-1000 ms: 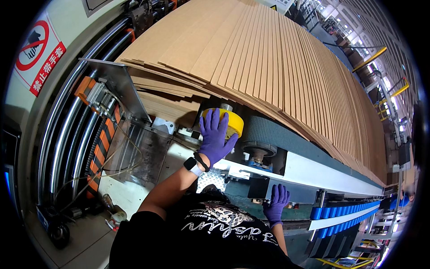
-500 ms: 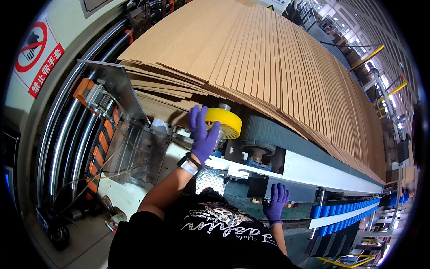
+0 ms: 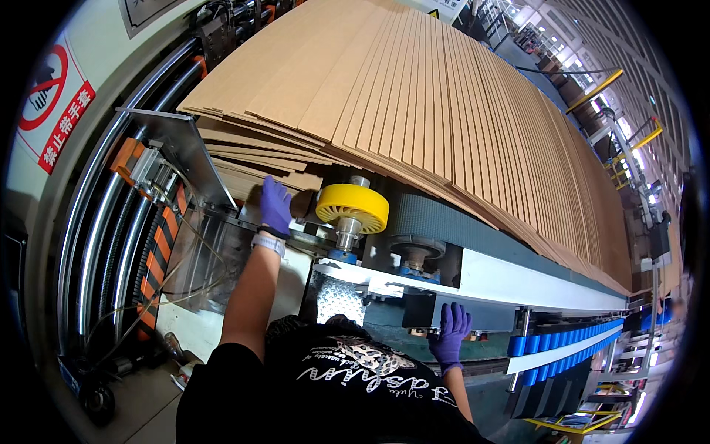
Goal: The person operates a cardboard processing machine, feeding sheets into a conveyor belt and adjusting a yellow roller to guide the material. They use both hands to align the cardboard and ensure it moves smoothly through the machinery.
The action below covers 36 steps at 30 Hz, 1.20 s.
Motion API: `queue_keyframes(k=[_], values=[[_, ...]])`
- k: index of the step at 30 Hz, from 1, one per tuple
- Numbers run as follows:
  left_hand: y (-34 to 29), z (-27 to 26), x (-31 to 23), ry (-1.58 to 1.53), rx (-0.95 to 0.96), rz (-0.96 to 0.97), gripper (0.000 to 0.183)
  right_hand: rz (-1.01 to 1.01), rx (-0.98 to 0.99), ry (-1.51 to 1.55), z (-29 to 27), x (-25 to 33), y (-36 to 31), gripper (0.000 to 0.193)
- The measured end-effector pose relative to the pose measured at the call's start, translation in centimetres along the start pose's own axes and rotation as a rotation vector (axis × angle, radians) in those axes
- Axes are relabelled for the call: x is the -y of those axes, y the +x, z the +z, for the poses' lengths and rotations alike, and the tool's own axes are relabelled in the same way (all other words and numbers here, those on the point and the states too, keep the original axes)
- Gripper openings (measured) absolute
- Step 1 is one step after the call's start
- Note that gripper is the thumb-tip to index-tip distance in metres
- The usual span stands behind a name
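My left hand (image 3: 276,207), in a purple glove, reaches to the near edges of the lowest cardboard sheets (image 3: 244,177), left of a yellow ribbed wheel (image 3: 353,207). Its fingers point away from me, stretched out and close together; whether the fingertips touch the cardboard is hard to make out. My right hand (image 3: 450,337), gloved in purple too, rests by the dark box (image 3: 421,307) below the white rail, fingers up and slightly apart. Above both hands, a wide row of overlapping brown cardboard sheets (image 3: 399,96) leans over the grey belt (image 3: 436,218).
Left of me stand an upright metal plate (image 3: 177,152), shiny rollers (image 3: 100,222) and an orange-and-black striped strip (image 3: 159,270). A white rail (image 3: 518,283) runs off to the right above blue rollers (image 3: 566,344). Loose cables hang near the rollers.
My left hand has moved left, from beside the yellow wheel to the edges of the lower cardboard sheets. My right hand has stayed at the dark box. The view has shifted slightly.
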<state>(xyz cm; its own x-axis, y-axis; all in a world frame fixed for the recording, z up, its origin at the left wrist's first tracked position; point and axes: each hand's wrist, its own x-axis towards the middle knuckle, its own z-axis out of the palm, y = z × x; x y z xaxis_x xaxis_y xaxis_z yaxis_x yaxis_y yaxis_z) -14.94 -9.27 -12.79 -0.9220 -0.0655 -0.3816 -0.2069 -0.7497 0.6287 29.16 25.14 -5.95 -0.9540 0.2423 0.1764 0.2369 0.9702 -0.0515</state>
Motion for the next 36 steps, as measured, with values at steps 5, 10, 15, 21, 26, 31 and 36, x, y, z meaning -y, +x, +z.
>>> queue_keyframes(k=[5,10,15,21,26,31,36], values=[[7.1,0.1,-1.2,-0.289,0.169,-0.171,0.067,-0.012,0.000,-0.004,-0.1,-0.1,0.0,0.104],[14.4,-3.3,-2.7,0.258,0.374,0.188,0.038,-0.048,-0.012,0.008,-0.1,0.0,0.8,0.104],[3.3,3.9,-2.3,-0.158,0.162,0.090,0.042,0.018,0.020,0.020,0.1,-0.3,-0.7,0.105],[5.3,-2.7,-1.9,0.216,0.349,-0.331,0.067,-0.019,0.018,-0.009,0.2,-0.3,0.0,0.105],[2.2,-4.1,0.6,0.253,0.298,-0.403,0.060,-0.003,0.030,-0.007,-0.3,0.0,0.2,0.106],[-3.4,-0.8,1.4,0.397,0.280,-0.245,0.055,0.022,0.031,-0.021,-0.1,-0.1,-0.2,0.108],[-10.7,4.1,1.8,0.700,0.395,0.306,0.050,0.020,0.053,0.001,-0.4,0.1,0.1,0.108]])
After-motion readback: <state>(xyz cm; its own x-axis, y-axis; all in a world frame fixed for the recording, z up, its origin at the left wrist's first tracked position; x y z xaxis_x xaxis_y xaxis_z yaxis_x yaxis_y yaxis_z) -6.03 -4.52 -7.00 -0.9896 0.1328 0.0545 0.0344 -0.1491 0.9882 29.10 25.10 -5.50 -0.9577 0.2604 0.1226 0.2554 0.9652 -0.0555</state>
